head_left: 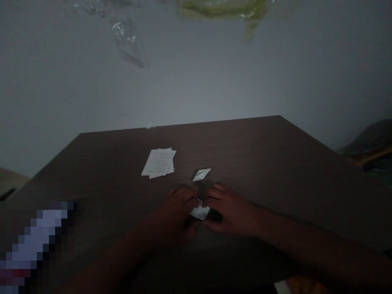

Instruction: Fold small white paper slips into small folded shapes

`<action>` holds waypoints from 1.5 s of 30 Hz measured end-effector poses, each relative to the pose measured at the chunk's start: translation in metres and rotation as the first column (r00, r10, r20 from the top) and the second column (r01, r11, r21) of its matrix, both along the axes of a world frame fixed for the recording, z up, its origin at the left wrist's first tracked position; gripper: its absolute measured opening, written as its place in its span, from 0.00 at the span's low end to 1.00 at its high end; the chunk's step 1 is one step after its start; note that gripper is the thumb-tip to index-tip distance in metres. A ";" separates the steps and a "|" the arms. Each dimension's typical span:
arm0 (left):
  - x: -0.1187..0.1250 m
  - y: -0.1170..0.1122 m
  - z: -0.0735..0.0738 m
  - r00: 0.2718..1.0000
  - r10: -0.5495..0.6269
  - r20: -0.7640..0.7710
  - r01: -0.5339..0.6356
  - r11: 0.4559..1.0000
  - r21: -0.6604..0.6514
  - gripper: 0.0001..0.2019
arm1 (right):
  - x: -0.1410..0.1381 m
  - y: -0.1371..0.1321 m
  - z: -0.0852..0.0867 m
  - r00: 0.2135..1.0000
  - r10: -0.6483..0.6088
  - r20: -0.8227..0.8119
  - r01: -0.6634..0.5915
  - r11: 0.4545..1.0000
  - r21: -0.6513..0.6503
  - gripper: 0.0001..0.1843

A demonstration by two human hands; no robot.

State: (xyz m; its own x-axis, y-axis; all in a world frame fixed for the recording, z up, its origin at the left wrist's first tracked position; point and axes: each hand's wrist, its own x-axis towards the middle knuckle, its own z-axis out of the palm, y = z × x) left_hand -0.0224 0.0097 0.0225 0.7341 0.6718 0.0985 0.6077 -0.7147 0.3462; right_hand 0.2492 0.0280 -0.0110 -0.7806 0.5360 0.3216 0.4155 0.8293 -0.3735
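A small piece of white paper (pixel 200 212), with a raised crease or torn-looking upper part, lies on the table between my two hands. My left hand (pixel 181 206) holds its left side, fingers curled. From the other side, my right hand (pixel 223 207) has bent fingers at its right and upper edges, thumb low. The dim light hides exactly how the fingertips grip it. Just beyond the fingers lies another small folded white paper (pixel 202 174) with a dark mark on it. Farther left is a loose stack of white printed sheets (pixel 158 162), slightly fanned.
The dark wooden table (pixel 245 151) ends at a pale wall (pixel 202 81). A blurred-out device-like object (pixel 36 237) rests at the lower left. Clear plastic (pixel 127 38) and yellowish plastic (pixel 223 9) hang on the wall. Dark items (pixel 370 143) stand beyond the right edge.
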 end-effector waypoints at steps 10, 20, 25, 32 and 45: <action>-0.005 0.010 -0.016 0.986 0.073 0.147 -0.062 0.995 -0.073 0.07 | 0.002 0.003 0.008 1.000 -0.011 0.005 0.011 0.998 -0.059 0.07; -0.004 0.007 -0.020 0.934 0.323 0.151 -0.297 0.939 -0.175 0.04 | 0.000 0.003 0.012 0.993 -0.109 -0.036 0.098 0.970 -0.221 0.08; 0.004 -0.002 -0.021 0.918 0.373 0.131 -0.358 0.925 -0.128 0.05 | -0.005 -0.001 0.006 0.977 -0.202 -0.064 0.186 0.964 -0.192 0.08; 0.013 -0.007 -0.021 0.911 0.386 0.145 -0.371 0.921 -0.122 0.06 | -0.007 -0.011 -0.002 0.970 -0.225 -0.096 0.219 0.973 -0.070 0.05; 0.005 -0.001 -0.002 0.934 0.266 0.239 -0.203 0.944 -0.259 0.10 | -0.006 -0.023 0.012 0.997 -0.057 0.052 0.054 0.997 0.056 0.17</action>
